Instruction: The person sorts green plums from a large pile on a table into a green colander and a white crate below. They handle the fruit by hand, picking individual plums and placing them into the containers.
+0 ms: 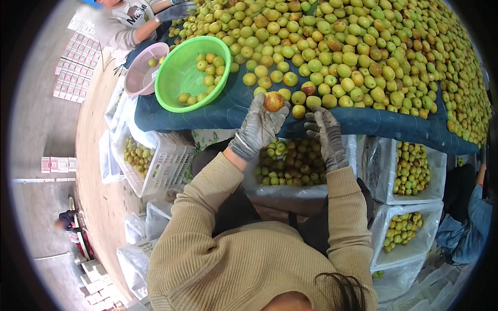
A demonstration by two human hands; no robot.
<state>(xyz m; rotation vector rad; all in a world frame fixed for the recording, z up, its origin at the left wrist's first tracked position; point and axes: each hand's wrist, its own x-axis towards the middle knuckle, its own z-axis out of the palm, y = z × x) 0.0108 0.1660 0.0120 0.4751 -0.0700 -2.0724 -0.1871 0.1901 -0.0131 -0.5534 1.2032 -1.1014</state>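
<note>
My left hand [261, 123], in a grey work glove, holds a reddish-brown jujube-like fruit [273, 102] between thumb and fingers above the table's near edge. To its right, my right hand [323, 126], gloved too, has its fingers apart and holds nothing; it is just below the front row of fruit. A large heap of green and yellow fruit [350, 58] covers the dark blue cloth [241, 87]. A bright green plastic basket [177, 77] with several fruits inside lies left of my hands. Below them, between my legs, a plastic-lined crate [295, 190] holds green and darker fruit.
Beside the green basket is a pink basket [134, 74] with a few fruits. A person [126, 29] with gloved hands is at the upper left, another person [467, 221] at the right. Lined crates of fruit stand left [167, 163] and right [437, 175].
</note>
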